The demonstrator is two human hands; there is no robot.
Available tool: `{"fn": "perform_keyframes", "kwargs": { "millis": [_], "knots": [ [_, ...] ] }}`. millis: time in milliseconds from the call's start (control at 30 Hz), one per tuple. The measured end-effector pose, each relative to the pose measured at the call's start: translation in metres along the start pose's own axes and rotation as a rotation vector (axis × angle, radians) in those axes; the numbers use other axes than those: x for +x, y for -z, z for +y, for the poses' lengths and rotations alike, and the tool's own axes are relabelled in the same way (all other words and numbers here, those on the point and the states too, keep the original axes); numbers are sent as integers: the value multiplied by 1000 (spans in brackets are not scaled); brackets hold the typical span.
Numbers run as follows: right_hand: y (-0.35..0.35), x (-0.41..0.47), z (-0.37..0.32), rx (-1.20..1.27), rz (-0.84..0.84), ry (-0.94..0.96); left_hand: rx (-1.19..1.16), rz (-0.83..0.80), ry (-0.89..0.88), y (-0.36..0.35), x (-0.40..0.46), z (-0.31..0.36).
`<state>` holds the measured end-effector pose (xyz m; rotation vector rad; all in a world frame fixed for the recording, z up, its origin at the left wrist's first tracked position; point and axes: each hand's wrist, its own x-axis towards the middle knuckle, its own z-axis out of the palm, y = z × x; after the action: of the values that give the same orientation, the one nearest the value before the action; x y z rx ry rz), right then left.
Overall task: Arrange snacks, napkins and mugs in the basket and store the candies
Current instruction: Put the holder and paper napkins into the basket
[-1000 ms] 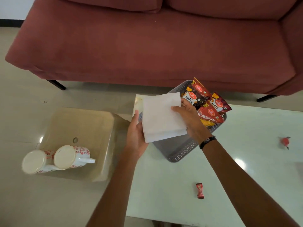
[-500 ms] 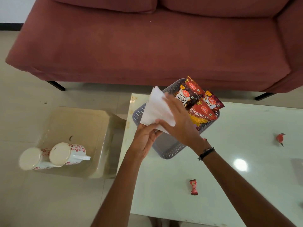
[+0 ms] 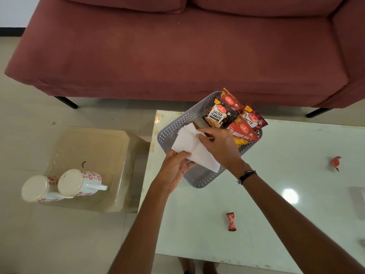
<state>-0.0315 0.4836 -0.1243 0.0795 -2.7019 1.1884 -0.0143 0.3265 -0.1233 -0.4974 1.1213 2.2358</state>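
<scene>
- The white napkin (image 3: 194, 148) is held over the near-left part of the grey perforated basket (image 3: 173, 126), tilted, one corner hanging toward the basket's near rim.
- The right hand (image 3: 219, 147) lies over the napkin's far side, fingers bent and pinching its upper edge; a dark bracelet (image 3: 246, 176) circles that wrist.
- The left hand (image 3: 174, 171) grips the napkin's near-left edge from below, thumb on top.
- Snack packets (image 3: 233, 119) stand leaning in the basket's far-right part, one reading "Salted Peanuts".
- The basket sits at the far-left corner of a glossy white table (image 3: 286, 224), set at an angle to the table's edges.
- Right of the basket, well apart, lies a red wrapped candy (image 3: 335, 162); another candy (image 3: 231, 221) lies on the table nearer the person than the basket.
- Left of the basket, off the table, a beige plastic stool (image 3: 98, 155) carries two white mugs (image 3: 79, 182) with red flower prints, lying on their sides and touching.
- Beyond the basket stands a dusty-red sofa (image 3: 177, 52) on dark legs, over a pale tiled floor (image 3: 29, 119).
</scene>
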Motion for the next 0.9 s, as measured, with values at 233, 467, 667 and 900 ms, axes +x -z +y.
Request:
{"fn": "perform_keyframes", "kwargs": {
  "millis": [233, 467, 667, 900],
  "knots": [
    [15, -1, -14, -61, 242, 68, 24, 99, -33, 4, -5, -2],
    [-18, -34, -32, -190, 86, 295, 8, 128, -43, -9, -7, -5],
    [-29, -46, -34, -293, 45, 307, -19, 130, -78, -4, -11, -3],
    [-31, -39, -44, -370, 56, 328, -75, 131, -80, -6, -16, -6]
  ]
}}
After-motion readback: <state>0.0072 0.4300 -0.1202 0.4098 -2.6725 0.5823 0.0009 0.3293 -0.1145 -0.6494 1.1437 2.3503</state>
